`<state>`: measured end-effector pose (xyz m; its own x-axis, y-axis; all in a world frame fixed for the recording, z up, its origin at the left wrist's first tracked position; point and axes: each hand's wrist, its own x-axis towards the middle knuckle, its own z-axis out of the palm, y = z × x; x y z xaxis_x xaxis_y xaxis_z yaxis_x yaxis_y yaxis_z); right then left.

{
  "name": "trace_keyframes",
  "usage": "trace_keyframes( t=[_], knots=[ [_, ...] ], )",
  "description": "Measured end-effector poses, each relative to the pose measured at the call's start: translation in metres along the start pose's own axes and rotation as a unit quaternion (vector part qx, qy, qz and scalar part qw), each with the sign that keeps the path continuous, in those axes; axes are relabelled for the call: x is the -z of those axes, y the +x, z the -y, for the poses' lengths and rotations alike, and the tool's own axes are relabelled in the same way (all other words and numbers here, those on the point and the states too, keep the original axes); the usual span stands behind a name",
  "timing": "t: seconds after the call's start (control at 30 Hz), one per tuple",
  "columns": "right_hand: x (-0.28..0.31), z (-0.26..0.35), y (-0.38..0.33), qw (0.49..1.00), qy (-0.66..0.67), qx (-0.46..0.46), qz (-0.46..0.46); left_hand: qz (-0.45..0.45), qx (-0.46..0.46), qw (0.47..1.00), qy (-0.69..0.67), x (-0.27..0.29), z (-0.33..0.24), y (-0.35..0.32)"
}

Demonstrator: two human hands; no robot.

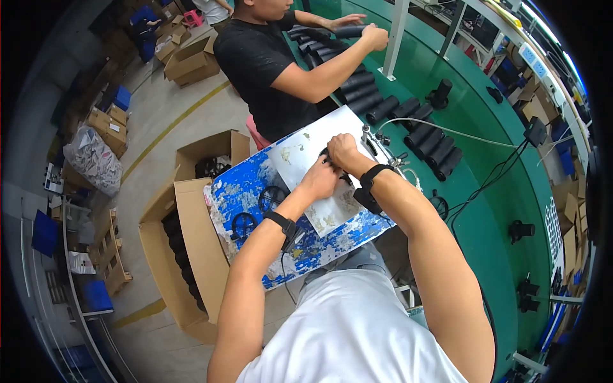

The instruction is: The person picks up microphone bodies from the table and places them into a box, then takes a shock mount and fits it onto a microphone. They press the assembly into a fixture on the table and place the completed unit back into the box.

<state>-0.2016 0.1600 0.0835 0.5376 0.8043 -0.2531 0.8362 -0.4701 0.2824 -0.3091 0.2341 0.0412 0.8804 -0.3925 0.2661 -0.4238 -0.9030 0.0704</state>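
Observation:
My left hand [320, 180] and my right hand [344, 152] meet over a bare metal plate [290, 159] on a worn blue-and-white table. The fingers of both are closed around a black part [325, 154], most of it hidden by the hands, so its full shape does not show. Just right of my right hand, metal clamps [397, 159] line the plate's edge. Two black spoked rings lie on the blue surface left of my left wrist, a nearer ring [244, 226] and a farther ring [272, 199].
Black cylinders [424, 136] lie in rows on the green bench [476, 223] at right, with cables crossing it. A co-worker in black [262, 70] handles a cylinder at the far side. An open cardboard box [203, 239] with black parts stands left of the table.

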Motion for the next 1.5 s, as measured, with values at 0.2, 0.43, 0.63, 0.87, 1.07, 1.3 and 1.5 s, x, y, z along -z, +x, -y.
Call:
trace_keyframes(
  t=[0.2, 0.43, 0.63, 0.87, 1.07, 1.3, 1.5],
  knots=[
    [0.007, -0.004, -0.001, 0.995, 0.082, -0.034, -0.035, -0.107, 0.045, 0.992, -0.049, -0.005, -0.008, -0.007],
    [-0.03, -0.014, -0.048, 0.939, 0.275, -0.133, -0.161, -0.2, 0.182, 0.959, -0.089, 0.004, -0.058, -0.034],
    [-0.095, 0.036, -0.173, 0.669, 0.692, -0.113, -0.247, -0.287, 0.421, 0.857, -0.08, -0.01, -0.08, -0.195],
    [-0.091, 0.036, -0.164, 0.673, 0.685, -0.146, -0.237, -0.011, 0.537, 0.819, -0.202, -0.102, -0.102, -0.303],
    [-0.106, 0.025, -0.154, 0.653, 0.692, -0.177, -0.254, -0.134, 0.646, 0.528, -0.535, -0.1, -0.079, -0.284],
    [-0.119, 0.039, -0.171, 0.549, 0.78, -0.192, -0.23, -0.066, 0.653, 0.505, -0.561, -0.089, -0.067, -0.291],
    [-0.201, 0.066, -0.206, 0.492, 0.822, -0.224, -0.178, -0.066, 0.662, 0.487, -0.565, -0.098, -0.062, -0.286]
  ],
)
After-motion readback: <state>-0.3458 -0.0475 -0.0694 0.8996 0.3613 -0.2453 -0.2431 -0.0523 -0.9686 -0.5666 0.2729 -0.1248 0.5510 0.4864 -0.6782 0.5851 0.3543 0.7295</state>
